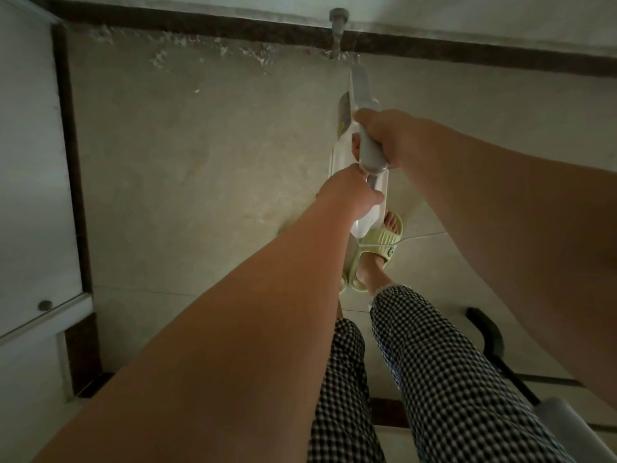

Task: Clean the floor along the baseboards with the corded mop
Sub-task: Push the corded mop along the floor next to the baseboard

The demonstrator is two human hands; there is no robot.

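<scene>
Below the camera, the pale tiled floor (200, 168) fills the view, edged by a dark baseboard (467, 50) along the far wall, and the white corded mop (359, 95) stands between the two arms, its lower end reaching to that baseboard; right hand (387, 135) has its fingers clamped round the grey handle, left hand (349, 195) grips the body just below it, over a yellow-green sandal (384, 240)
</scene>
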